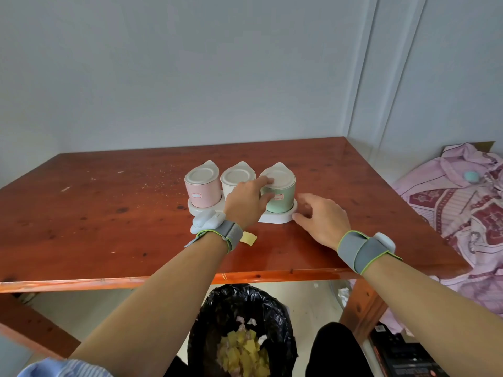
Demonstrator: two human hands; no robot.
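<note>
Three lidded condiment jars stand in a white base tray (275, 218) on the red wooden table (109, 219): a pink jar (202, 193), a white jar (237, 177) and a green jar (281, 198). My left hand (246, 202) grips the green jar, with the index finger on its lid and the thumb against its front. My right hand (319, 216) rests at the tray's right end, fingertips touching the tray's rim. Both wrists wear grey straps with white sensor units.
A small yellow sticky note (249, 238) lies on the table behind my left wrist. Under the table's front edge stands a black-lined bin (242, 330) holding yellow scraps. Pink patterned bedding (462, 213) lies to the right. A grey wall backs the table.
</note>
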